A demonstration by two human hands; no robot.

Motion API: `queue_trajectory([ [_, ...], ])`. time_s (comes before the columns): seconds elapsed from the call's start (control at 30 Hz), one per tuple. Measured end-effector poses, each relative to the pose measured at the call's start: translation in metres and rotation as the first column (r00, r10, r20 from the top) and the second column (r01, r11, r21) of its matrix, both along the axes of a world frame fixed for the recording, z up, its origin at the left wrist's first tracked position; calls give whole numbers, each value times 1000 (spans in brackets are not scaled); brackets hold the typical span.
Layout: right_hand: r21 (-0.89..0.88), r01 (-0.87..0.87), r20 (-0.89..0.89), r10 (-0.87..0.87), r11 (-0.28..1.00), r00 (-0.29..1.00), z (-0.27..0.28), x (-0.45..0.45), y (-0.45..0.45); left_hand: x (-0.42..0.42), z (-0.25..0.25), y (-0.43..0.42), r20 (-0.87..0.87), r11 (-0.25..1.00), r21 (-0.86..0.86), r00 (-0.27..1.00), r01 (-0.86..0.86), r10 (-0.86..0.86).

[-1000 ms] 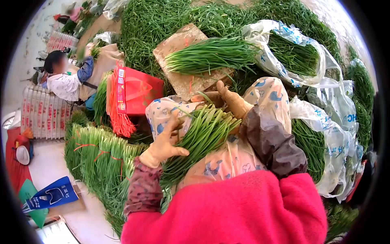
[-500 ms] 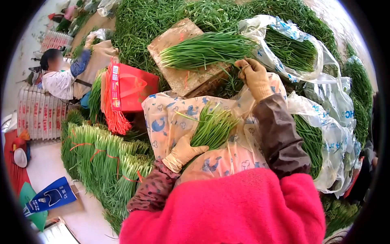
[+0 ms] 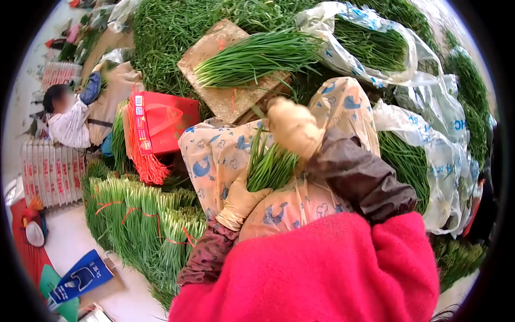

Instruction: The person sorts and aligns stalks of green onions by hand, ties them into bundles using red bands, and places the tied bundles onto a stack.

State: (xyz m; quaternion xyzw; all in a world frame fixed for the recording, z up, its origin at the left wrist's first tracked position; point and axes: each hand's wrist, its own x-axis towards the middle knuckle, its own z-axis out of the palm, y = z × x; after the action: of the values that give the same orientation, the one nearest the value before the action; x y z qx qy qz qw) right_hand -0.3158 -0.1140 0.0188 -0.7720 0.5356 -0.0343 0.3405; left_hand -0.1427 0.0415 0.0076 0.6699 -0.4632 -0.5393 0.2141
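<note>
A bunch of green chives (image 3: 272, 163) lies across my lap on the patterned plastic apron. My left hand (image 3: 241, 204), in a tan glove, is wrapped around its lower side. Over the bunch's upper end is my right hand (image 3: 295, 127), also gloved and blurred by motion. Its fingers look curled in, and a thin green blade shows beside them, but what they grip is unclear. Beyond my knees, a larger bundle of chives (image 3: 257, 58) rests on a worn wooden board (image 3: 212, 45).
Tied chive bundles (image 3: 142, 214) stand at the left. Red ties (image 3: 153, 166) hang from a red bag (image 3: 179, 124). Plastic bags (image 3: 448, 177) with chives line my right. Loose greens (image 3: 161, 43) cover the far floor. Another person (image 3: 70, 121) sits at the left near white crates (image 3: 51, 174).
My right hand has swung from beside the board back toward me, down to the bunch's upper end. My left hand keeps its hold. The whole view has shifted slightly.
</note>
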Motion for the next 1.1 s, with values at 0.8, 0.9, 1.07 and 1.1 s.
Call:
queue_trajectory([
  [0.8, 608, -197, 480, -158, 769, 863, 32, -29, 10, 8, 8, 7, -260, 947, -147, 935, -287, 243],
  [0.9, 594, -113, 421, -188, 796, 887, 32, -22, 12, 15, 4, 9, -381, 970, 67, 893, -234, 241],
  [1.07, 451, -78, 462, -158, 889, 872, 24, -21, 20, 8, 11, 8, -440, 953, 5, 855, -304, 275],
  [1.1, 562, -62, 434, -230, 825, 871, 26, -23, 20, 8, 11, 7, -441, 953, 4, 855, -304, 274],
])
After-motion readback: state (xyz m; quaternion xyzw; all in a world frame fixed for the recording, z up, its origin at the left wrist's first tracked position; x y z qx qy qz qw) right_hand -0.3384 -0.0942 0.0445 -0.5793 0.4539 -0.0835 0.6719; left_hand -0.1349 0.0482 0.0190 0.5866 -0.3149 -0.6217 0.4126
